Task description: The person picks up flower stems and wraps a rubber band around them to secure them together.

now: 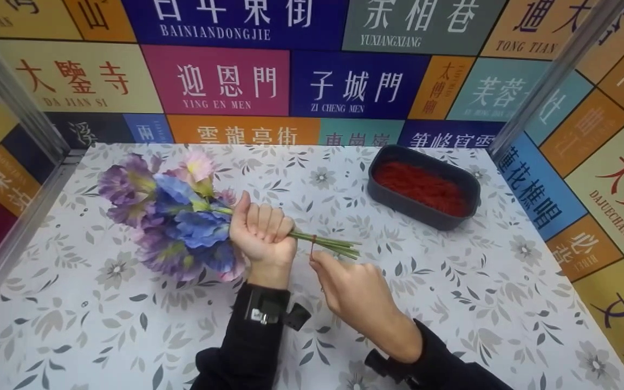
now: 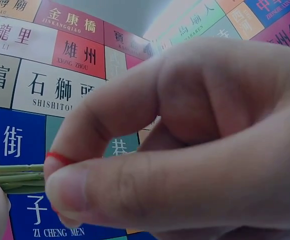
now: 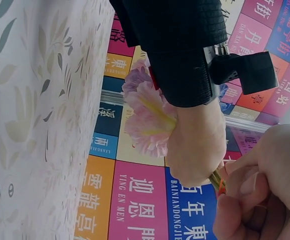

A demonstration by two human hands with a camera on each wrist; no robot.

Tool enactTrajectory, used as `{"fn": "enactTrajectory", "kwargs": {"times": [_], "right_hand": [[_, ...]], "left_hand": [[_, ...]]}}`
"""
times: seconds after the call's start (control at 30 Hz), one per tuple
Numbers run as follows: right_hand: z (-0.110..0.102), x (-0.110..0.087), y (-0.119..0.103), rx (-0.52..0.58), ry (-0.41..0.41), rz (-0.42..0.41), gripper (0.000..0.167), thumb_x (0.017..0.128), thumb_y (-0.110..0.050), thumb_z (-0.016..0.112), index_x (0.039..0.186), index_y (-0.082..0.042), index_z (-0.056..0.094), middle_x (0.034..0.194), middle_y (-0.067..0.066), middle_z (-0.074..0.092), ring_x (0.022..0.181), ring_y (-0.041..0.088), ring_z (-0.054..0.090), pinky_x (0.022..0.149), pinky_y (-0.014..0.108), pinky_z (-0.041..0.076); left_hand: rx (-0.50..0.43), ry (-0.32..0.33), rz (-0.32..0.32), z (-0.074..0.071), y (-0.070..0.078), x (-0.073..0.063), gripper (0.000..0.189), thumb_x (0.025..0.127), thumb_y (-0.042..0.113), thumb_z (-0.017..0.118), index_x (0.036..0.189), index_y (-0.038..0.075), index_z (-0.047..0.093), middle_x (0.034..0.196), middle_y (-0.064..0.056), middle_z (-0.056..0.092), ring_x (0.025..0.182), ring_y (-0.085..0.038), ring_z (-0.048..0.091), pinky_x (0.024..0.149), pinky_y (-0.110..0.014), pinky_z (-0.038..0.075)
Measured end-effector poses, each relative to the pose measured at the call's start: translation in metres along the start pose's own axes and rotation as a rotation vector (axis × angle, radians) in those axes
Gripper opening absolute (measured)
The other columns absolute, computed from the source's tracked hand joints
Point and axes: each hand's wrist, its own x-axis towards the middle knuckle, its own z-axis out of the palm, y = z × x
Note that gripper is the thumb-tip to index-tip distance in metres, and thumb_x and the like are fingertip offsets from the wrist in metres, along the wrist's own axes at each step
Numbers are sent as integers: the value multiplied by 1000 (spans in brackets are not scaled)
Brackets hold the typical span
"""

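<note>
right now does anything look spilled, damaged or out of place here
No, nothing stands out. The left hand grips the flower stems, the right hand pinches a red tie at them, and the dark container stands upright, its red contents inside.

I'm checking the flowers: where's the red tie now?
Near the head view's centre, the red tie crosses the green stems, right of the left hand, pinched by the right hand.

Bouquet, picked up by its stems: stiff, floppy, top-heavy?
Bouquet probably head-heavy: flowers crowd one end, slim stems the other. The stems seem fairly stiff, since they project straight past the left hand. Petals likely flex easily; their edges look thin and ruffled.
</note>
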Motion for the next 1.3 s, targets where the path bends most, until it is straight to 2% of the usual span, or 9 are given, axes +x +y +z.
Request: {"fn": "enactTrajectory", "kwargs": {"times": [0.27,0.47,0.63,0.97,1.3], "right_hand": [[-9,4,2,26,33,3,5,94,-11,69,98,-10,66,57,-7,49,42,7,40,36,24,36],[-16,7,6,53,60,34,5,94,-10,69,99,-10,69,61,-6,57,43,6,42,37,23,37],[-20,9,11,70,70,54,5,95,-11,69,100,-12,71,57,-9,51,42,1,36,37,19,30],[-28,12,26,62,121,60,8,85,-4,71,85,-11,67,52,-12,41,43,-1,30,38,19,25],[-46,11,44,53,127,116,10,80,-2,69,80,-12,66,54,-12,39,46,0,30,41,22,27]], "left_hand": [[13,-8,7,-1,-1,0,60,109,26,25,50,18,24,40,5,24,39,-5,10,38,-19,8],[20,-14,-1,-1,-3,-1,60,109,27,25,50,18,24,40,5,24,39,-6,10,38,-19,9],[26,-12,-1,-2,-4,-1,60,109,27,25,50,18,24,40,6,24,39,-6,9,38,-19,9],[52,11,16,-3,-7,0,62,110,26,27,48,16,28,38,4,30,39,-6,10,38,-19,10],[70,31,16,0,-6,-2,63,109,25,28,47,15,34,38,4,31,38,-6,12,37,-19,10]]}}
